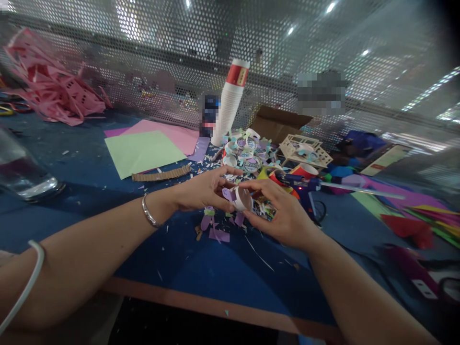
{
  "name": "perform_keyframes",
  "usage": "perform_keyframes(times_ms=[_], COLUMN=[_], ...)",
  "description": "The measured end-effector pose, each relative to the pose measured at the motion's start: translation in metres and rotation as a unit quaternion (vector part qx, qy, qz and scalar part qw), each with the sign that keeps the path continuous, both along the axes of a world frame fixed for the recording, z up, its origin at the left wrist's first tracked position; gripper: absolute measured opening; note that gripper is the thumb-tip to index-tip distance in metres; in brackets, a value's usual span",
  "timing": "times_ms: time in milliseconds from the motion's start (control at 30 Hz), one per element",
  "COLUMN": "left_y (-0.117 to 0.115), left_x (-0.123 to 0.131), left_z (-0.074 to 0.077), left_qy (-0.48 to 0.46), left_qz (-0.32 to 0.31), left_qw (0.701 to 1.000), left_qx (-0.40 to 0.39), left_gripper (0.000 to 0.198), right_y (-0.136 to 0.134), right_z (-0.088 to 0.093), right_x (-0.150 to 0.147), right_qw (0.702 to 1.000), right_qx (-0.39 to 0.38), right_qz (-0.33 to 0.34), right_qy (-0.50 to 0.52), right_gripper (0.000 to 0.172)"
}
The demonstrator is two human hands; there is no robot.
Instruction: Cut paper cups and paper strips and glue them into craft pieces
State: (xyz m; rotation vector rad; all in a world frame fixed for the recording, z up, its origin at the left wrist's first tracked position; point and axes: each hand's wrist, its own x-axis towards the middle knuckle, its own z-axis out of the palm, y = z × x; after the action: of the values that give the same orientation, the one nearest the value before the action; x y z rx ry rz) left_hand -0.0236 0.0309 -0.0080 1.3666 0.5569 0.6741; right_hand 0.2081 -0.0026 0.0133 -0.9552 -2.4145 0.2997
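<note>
Both hands meet over the blue table (201,268) around a small white paper cup (243,198) lying on its side with its mouth toward me. My left hand (204,190) pinches a purple paper piece (227,193) against the cup's left side, fingers curled. My right hand (283,211) cups the same cup from the right and below, fingers wrapped around it. Purple paper scraps (215,232) lie just under the hands.
A pile of decorated cups (247,153) sits behind the hands, beside a tall stack of white cups (230,103). Green and pink sheets (143,151) lie at left, a glue gun (305,184) and coloured paper (420,215) at right. A mesh fence (172,62) backs the table.
</note>
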Motion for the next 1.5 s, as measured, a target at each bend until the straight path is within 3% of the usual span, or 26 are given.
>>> perform_keyframes(times_ms=[300,467,700,933,1067,1500], left_y=[0.004,0.0,-0.002,-0.006,-0.006,-0.012], left_x=[-0.005,-0.003,-0.001,-0.001,0.003,0.018], left_z=[0.001,0.005,0.003,0.008,0.004,0.004], left_qy=[-0.019,-0.034,-0.036,-0.03,-0.049,-0.085], left_qz=[-0.022,-0.048,-0.03,-0.013,-0.003,0.065], left_qw=[0.998,0.995,0.997,0.993,0.991,0.978], left_qx=[-0.064,-0.079,-0.065,-0.112,-0.121,-0.181], left_gripper=[0.088,0.074,0.067,0.073,0.068,0.05], right_y=[-0.003,-0.005,-0.005,-0.003,-0.001,0.003], right_z=[0.003,0.003,0.002,0.001,0.001,-0.004], right_x=[-0.001,-0.001,-0.001,-0.001,-0.001,0.002], right_qw=[1.0,0.999,0.999,0.999,1.0,1.0], right_qx=[-0.016,-0.024,-0.03,-0.004,0.004,0.008], right_qz=[0.017,0.022,0.017,0.021,0.014,-0.009], right_qy=[0.006,0.019,0.023,0.027,0.018,0.023], right_gripper=[0.046,0.045,0.046,0.037,0.028,0.025])
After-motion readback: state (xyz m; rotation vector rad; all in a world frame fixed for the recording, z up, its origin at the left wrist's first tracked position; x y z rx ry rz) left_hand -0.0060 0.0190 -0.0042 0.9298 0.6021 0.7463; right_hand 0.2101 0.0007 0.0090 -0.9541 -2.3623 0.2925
